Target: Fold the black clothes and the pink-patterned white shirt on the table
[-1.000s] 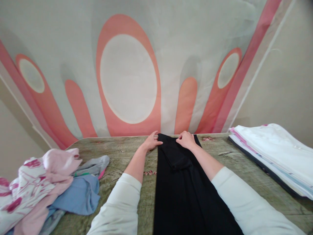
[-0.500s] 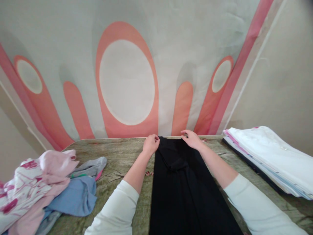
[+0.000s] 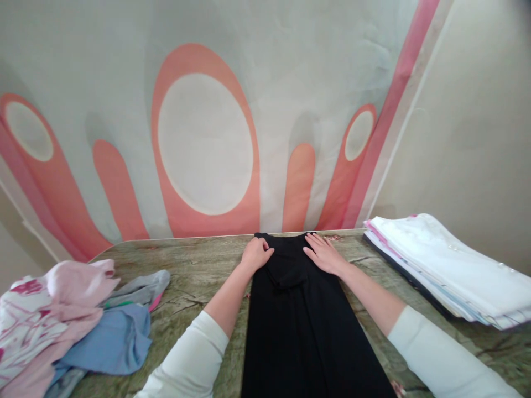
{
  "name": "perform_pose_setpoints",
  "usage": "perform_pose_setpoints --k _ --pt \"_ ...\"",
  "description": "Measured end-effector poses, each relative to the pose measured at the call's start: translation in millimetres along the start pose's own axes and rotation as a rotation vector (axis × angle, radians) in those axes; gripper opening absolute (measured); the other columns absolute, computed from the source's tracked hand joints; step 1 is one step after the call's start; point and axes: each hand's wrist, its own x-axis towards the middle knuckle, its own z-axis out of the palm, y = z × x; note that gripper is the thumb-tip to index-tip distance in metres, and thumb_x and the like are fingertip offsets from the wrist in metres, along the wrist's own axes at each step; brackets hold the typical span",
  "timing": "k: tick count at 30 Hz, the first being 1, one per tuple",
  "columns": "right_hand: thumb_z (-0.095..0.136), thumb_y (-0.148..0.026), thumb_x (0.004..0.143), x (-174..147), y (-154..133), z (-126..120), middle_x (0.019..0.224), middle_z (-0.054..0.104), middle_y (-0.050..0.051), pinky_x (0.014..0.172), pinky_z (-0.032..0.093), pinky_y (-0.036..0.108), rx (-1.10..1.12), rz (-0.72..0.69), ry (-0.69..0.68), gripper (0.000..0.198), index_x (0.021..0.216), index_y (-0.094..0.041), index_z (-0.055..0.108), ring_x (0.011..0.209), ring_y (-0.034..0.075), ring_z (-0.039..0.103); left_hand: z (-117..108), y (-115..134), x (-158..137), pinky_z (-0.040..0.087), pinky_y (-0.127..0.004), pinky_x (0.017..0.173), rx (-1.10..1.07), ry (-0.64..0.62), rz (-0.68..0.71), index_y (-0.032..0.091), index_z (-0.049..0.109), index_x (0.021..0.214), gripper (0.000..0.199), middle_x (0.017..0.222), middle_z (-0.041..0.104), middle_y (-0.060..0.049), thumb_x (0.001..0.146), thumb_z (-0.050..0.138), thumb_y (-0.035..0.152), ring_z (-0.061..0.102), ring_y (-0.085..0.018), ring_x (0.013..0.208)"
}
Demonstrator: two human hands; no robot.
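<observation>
plain black garment [image 3: 302, 331], lightly creased; left hand [image 3: 254, 254] half-curled on it, grip unclear; right hand [image 3: 326, 256] spread flat, grasping nothing.

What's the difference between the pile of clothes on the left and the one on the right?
The left pile is crumpled and loose, while the right pile lies flat in neat layers. The left pile shows pink, blue, grey and a flowery print on top; the right pile is topped with plain-looking white, with a dark layer near the bottom. Both rest on the table, on either side of the black garment, and neither hand touches them.
</observation>
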Motion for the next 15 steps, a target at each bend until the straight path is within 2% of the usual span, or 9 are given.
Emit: perform_pose_setpoints --k 3,6,8,11,13,15 --pt "0.017 -0.051 0.092 -0.3 -8.6 0.0 0.147 0.026 0.004 0.11 0.012 0.042 0.039 -0.066 -0.064 0.059 0.14 -0.02 0.031 0.135 0.018 0.017 1.0 5.5 0.7 0.042 -0.025 0.066 -0.072 0.011 0.019 0.019 0.055 0.069 0.011 0.072 0.061 -0.002 0.075 0.06 0.026 0.057 -0.017 0.071" --pt "0.018 -0.056 0.091 -1.1 -11.8 0.4 0.146 0.026 0.003 0.109 0.013 0.044 0.054 -0.031 -0.097 0.061 0.139 -0.021 0.031 0.135 0.02 0.018 3.1 6.1 0.1 0.043 -0.023 0.068 -0.135 0.043 0.029 0.018 0.054 0.076 0.003 0.076 0.062 -0.001 0.075 0.057 0.018 0.058 -0.015 0.074" --pt "0.021 -0.055 0.091 -1.7 -11.2 0.2 0.145 0.029 0.004 0.109 0.013 0.045 0.043 -0.006 -0.055 0.06 0.139 -0.021 0.033 0.135 0.022 0.018 2.6 5.2 -1.2 0.044 -0.023 0.071 -0.138 0.047 0.044 0.017 0.054 0.084 0.009 0.08 0.063 -0.002 0.076 0.055 0.014 0.059 -0.014 0.076" --pt "0.026 -0.047 0.092 -1.6 -9.4 -0.4 0.14 0.039 0.006 0.108 0.016 0.044 0.019 -0.023 0.079 0.052 0.133 -0.018 0.042 0.133 0.022 0.024 -3.3 10.6 -6.4 0.043 -0.028 0.078 -0.025 0.071 0.119 0.017 0.055 0.089 0.014 0.088 0.062 -0.005 0.075 0.056 0.013 0.058 -0.017 0.085" --pt "0.031 -0.041 0.092 -0.5 -8.0 0.1 0.135 0.046 0.007 0.107 0.021 0.041 0.015 -0.047 0.162 0.046 0.126 -0.017 0.05 0.129 0.021 0.032 -8.5 20.9 -13.8 0.041 -0.032 0.084 0.063 0.069 0.22 0.018 0.057 0.091 0.014 0.095 0.062 -0.006 0.077 0.056 0.017 0.057 -0.02 0.093" --pt "0.034 -0.036 0.091 1.0 -5.9 2.0 0.131 0.049 0.009 0.106 0.025 0.039 0.015 -0.051 0.196 0.042 0.123 -0.017 0.053 0.126 0.021 0.037 -11.3 33.9 -24.5 0.038 -0.034 0.091 0.086 -0.01 0.364 0.019 0.059 0.096 0.016 0.105 0.061 -0.007 0.081 0.053 0.024 0.053 -0.021 0.103"
